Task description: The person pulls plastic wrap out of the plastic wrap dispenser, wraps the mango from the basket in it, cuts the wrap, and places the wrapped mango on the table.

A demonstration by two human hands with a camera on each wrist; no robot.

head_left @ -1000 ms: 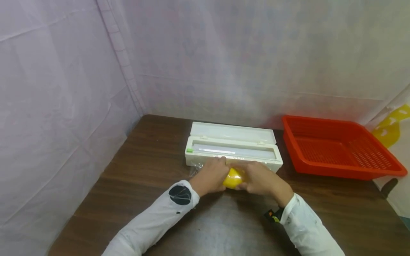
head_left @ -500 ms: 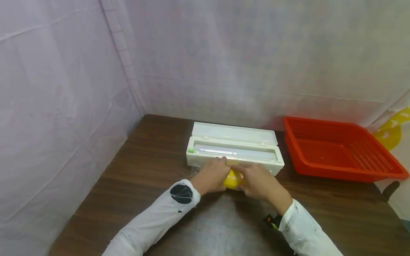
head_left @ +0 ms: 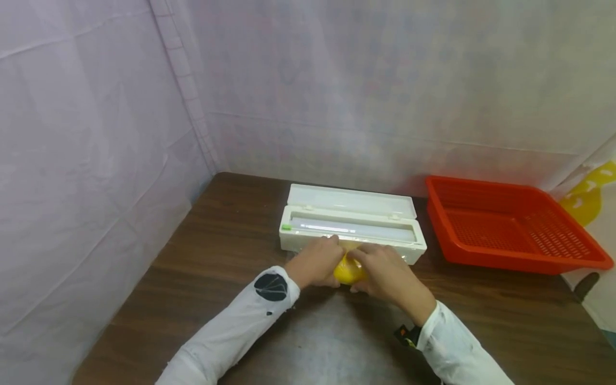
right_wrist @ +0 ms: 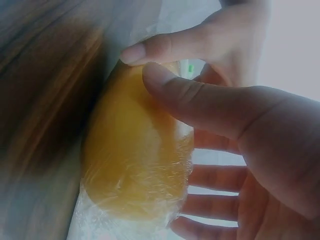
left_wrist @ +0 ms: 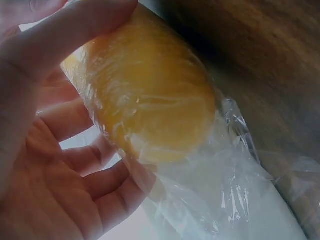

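Note:
In the head view, a smooth yellow oblong fruit (head_left: 347,271) lies between both hands, at the front of a white cling film dispenser (head_left: 353,214). Clear cling film (left_wrist: 220,185) covers the fruit and trails off one end in the left wrist view. My left hand (head_left: 316,262) grips one end, thumb on the near side and fingers curled behind. My right hand (head_left: 387,272) grips the other end in the same way; the right wrist view shows the two thumbs close together on the fruit's surface. The fruit's exact kind cannot be told.
The dispenser's lid (head_left: 351,201) stands open at the back, showing a film roll (head_left: 356,228) inside. A green slider (head_left: 286,227) sits at its left end. To the right is a red plastic basket (head_left: 510,261) on the brown wooden table (head_left: 212,251). White cloth hangs behind and left.
The right hand's fingers and thumb have shifted slightly on the wrapped fruit, its thumb now lower and nearer the left hand. The left hand has barely moved.

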